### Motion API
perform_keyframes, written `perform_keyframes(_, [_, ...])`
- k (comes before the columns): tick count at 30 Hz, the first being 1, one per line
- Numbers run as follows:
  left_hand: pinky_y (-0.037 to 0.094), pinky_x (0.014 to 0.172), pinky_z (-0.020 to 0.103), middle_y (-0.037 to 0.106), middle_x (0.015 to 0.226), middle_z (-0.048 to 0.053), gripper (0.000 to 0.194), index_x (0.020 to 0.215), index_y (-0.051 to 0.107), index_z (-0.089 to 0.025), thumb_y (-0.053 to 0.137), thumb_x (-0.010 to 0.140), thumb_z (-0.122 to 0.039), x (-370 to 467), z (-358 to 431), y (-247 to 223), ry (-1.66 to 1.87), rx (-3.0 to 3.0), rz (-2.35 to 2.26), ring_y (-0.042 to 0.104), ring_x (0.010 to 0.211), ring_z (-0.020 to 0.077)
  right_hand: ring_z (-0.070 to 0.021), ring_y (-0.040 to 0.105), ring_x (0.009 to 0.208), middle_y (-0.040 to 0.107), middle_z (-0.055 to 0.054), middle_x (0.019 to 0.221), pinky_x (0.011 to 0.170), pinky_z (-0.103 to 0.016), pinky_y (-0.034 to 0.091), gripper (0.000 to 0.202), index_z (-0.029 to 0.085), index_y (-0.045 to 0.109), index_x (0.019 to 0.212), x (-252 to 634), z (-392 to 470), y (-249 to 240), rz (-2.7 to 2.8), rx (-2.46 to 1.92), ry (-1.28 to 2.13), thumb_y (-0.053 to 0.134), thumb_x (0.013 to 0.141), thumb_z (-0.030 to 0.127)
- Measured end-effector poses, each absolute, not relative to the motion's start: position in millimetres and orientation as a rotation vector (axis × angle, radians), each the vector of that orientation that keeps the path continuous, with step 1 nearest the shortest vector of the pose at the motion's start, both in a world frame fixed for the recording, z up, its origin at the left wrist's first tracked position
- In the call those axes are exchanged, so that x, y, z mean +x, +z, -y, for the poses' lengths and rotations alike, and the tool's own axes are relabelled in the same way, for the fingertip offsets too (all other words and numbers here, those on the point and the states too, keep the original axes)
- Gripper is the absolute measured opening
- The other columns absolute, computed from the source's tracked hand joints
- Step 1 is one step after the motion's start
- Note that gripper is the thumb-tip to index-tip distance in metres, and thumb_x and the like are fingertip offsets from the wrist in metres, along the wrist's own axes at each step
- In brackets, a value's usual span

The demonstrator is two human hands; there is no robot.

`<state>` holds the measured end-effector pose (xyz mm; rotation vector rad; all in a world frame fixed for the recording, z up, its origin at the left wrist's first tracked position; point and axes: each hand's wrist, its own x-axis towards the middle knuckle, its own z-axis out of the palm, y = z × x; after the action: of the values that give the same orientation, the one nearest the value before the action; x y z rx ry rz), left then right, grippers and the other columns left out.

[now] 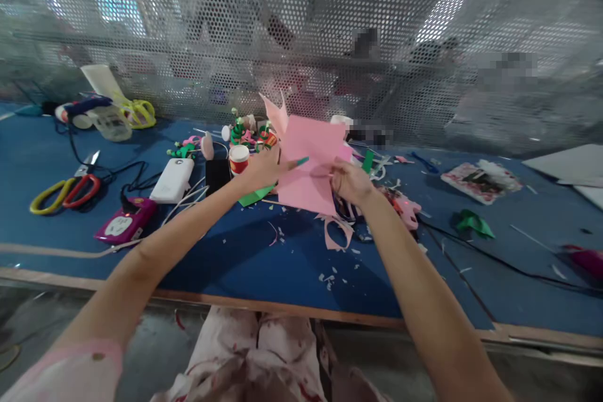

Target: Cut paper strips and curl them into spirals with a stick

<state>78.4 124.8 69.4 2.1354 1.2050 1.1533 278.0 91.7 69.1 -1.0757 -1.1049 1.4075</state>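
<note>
A pink sheet [308, 144], paper or thin foam, is held up over the table between my two hands. My left hand [264, 169] grips its left edge, with one finger lying across the front. A slim teal piece [302, 161] shows at that fingertip; I cannot tell whether it is a nail or a tool. At the lower right edge, my right hand [349, 181] pinches the sheet between thumb and fingers. Behind its upper left corner stands a cut pink scrap [276, 113]. A pink offcut with a round hole [338, 233] lies below the sheet.
Scissors [66, 191], a white power bank [173, 180] and a purple device [126, 220] with cables lie left. A red and white tub [239, 159] stands beside my left hand. Green scraps [473, 223] lie right. A perforated metal screen [301, 31] rises behind the blue table [292, 276].
</note>
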Motion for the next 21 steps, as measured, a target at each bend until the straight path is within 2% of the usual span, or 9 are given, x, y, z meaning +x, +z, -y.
perform_keyframes(2, [0.048,0.068,0.032,0.064,0.085,0.011,0.037,0.090,0.062,-0.013,0.064,0.066,-0.041,79.0,-119.0,43.6,0.964,1.928,-0.953,0.060,0.076,0.0206,-0.0158,0.063,0.057,0.067,-0.004,0.067,0.045,-0.024,0.047,0.013,0.016,0.058,0.077,279.3,-80.5,55.0,1.157,-1.087,1.539,0.048,0.068,0.019])
perform_keyframes(5, [0.050,0.069,0.031,0.065,0.095,0.011,0.039,0.095,0.061,-0.012,0.070,0.061,-0.032,71.5,-109.9,23.1,0.906,1.642,-0.779,0.061,0.078,0.0179,-0.0141,0.062,0.054,0.068,-0.003,0.070,0.046,-0.024,0.049,0.022,0.016,0.058,0.086,277.5,-70.0,41.0,1.131,-1.035,1.603,0.052,0.065,0.016])
perform_keyframes(9, [0.051,0.072,0.029,0.066,0.098,0.009,0.040,0.092,0.063,-0.014,0.074,0.055,-0.024,60.7,-103.1,14.1,1.040,1.349,-0.746,0.062,0.079,0.0154,-0.0105,0.059,0.047,0.069,-0.001,0.071,0.043,-0.021,0.049,0.026,0.019,0.055,0.092,266.8,-62.3,36.2,1.100,-1.026,1.710,0.053,0.067,0.013])
perform_keyframes(14, [0.051,0.075,0.034,0.069,0.089,0.007,0.033,0.088,0.067,-0.016,0.072,0.055,-0.018,52.3,-99.1,6.5,1.002,1.103,-0.740,0.064,0.078,0.0173,-0.0107,0.060,0.050,0.069,-0.002,0.070,0.046,-0.021,0.050,0.018,0.019,0.056,0.087,256.5,-58.1,33.2,1.019,-1.059,1.768,0.052,0.071,0.011])
perform_keyframes(16, [0.049,0.080,0.038,0.069,0.093,0.008,0.026,0.083,0.070,-0.016,0.069,0.057,-0.016,50.0,-100.2,4.4,0.997,1.119,-0.729,0.064,0.084,0.0208,-0.0131,0.062,0.054,0.068,-0.003,0.069,0.047,-0.022,0.050,0.014,0.019,0.057,0.088,257.0,-58.6,32.6,0.920,-1.065,1.795,0.046,0.078,0.020])
perform_keyframes(17, [0.048,0.084,0.040,0.068,0.099,0.009,0.022,0.080,0.071,-0.017,0.067,0.058,-0.015,49.0,-101.0,4.0,1.006,1.165,-0.712,0.063,0.091,0.0228,-0.0149,0.064,0.058,0.068,-0.005,0.069,0.048,-0.024,0.050,0.019,0.019,0.057,0.088,257.9,-58.9,32.8,0.874,-1.060,1.814,0.041,0.082,0.027])
perform_keyframes(19, [0.043,0.091,0.043,0.062,0.112,0.008,0.021,0.076,0.072,-0.020,0.060,0.061,-0.012,47.0,-101.8,4.5,1.038,1.325,-0.671,0.057,0.104,0.0251,-0.0192,0.065,0.068,0.068,-0.007,0.072,0.051,-0.029,0.051,0.040,0.019,0.059,0.088,259.9,-59.1,33.7,0.815,-1.040,1.850,0.029,0.085,0.046])
perform_keyframes(21, [0.038,0.097,0.045,0.060,0.117,0.005,0.026,0.075,0.072,-0.023,0.053,0.064,-0.010,44.9,-101.0,6.5,1.068,1.531,-0.645,0.051,0.112,0.0246,-0.0223,0.065,0.075,0.068,-0.008,0.075,0.056,-0.034,0.053,0.053,0.020,0.060,0.088,260.5,-58.5,34.2,0.822,-1.035,1.863,0.026,0.081,0.061])
